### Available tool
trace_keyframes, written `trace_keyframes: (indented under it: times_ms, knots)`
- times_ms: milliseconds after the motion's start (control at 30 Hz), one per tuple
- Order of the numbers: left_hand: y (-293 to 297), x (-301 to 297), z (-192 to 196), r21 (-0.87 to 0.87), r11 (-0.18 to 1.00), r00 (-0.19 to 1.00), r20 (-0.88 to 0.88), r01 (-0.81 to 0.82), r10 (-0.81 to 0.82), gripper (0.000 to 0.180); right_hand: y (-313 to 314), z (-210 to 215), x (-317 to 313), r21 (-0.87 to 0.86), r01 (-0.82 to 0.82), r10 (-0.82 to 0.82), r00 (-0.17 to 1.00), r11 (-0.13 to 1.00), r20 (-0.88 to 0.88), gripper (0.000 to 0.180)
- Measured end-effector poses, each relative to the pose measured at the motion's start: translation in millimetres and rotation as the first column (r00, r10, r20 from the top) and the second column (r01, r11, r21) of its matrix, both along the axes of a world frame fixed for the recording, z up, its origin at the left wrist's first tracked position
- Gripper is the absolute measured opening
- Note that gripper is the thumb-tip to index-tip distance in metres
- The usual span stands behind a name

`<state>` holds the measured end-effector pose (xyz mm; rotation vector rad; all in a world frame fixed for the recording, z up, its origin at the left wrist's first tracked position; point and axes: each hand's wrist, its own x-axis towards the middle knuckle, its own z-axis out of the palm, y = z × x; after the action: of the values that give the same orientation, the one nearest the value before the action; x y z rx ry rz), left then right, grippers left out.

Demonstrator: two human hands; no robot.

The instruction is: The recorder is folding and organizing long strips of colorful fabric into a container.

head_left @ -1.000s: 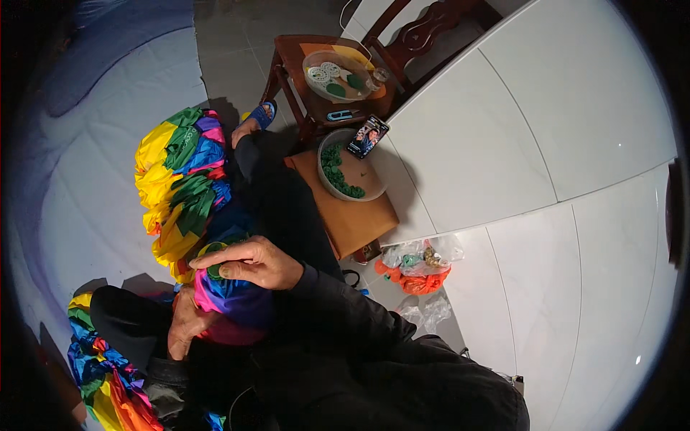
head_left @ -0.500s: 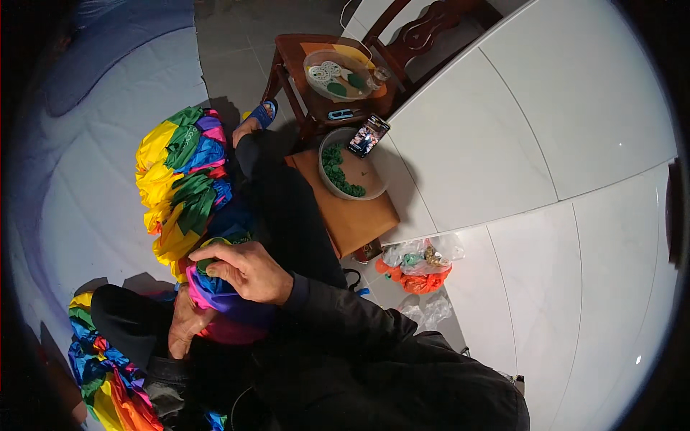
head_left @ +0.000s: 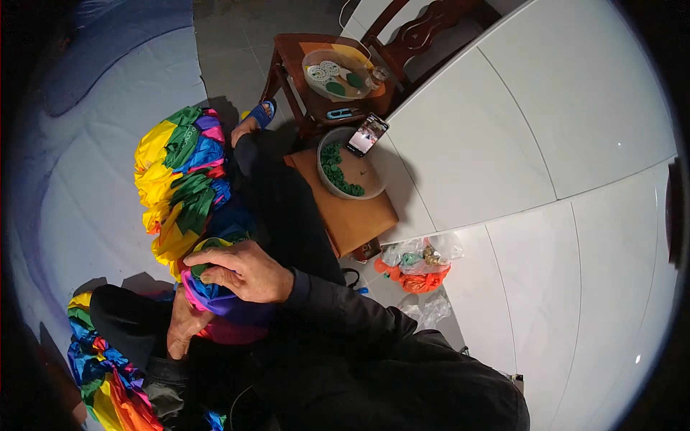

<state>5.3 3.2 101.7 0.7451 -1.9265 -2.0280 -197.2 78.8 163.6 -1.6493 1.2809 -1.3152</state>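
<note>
A wide white sheet (head_left: 86,165) is spread over the floor at the left, and across it, running from up near the sandalled foot (head_left: 259,115) down into the lap, a long bundle of rainbow fabric (head_left: 183,179) is laid, its long axis pointing away from the body and slightly leftward. The near end of that bundle is gathered into a tight roll on the lap. The right hand (head_left: 244,271) is pressed flat and curled over the top of the roll, fingers (head_left: 208,267) closed down onto green and yellow folds. The left hand (head_left: 185,323) is tucked beneath the same roll, cupped against its pink underside; how firmly it is clamped cannot be told, since the fingertips are hidden by cloth. So the fabric is sandwiched between both hands, with its loose length lying beyond the right hand, which is nearer to it. A 2nd heap of coloured cloth (head_left: 108,381) is seen at the lower left. To the right, a low wooden stool (head_left: 359,215) is topped by a round bowl (head_left: 345,169) of green pieces, with a phone (head_left: 367,134) propped on its rim
</note>
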Motion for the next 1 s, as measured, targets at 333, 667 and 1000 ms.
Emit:
trace_keyframes:
  times_ms: [333,667,1000]
  knots:
    - [9,-8,-4,-0.218,0.957,0.981,-0.071,-0.193,0.181,0.033,-2,-2,-1,0.018,-0.036,0.037,0.998,0.999,-0.052,0.028]
    - [8,-5,-7,-0.343,0.927,0.984,0.04,-0.149,0.173,0.026,1,-2,6,0.016,-0.019,0.02,0.999,1.0,-0.04,0.023]
    - [5,-4,-12,-0.461,0.878,0.986,0.038,-0.129,0.164,0.025,0,-4,6,0.019,-0.01,0.011,0.999,1.0,-0.052,0.023]
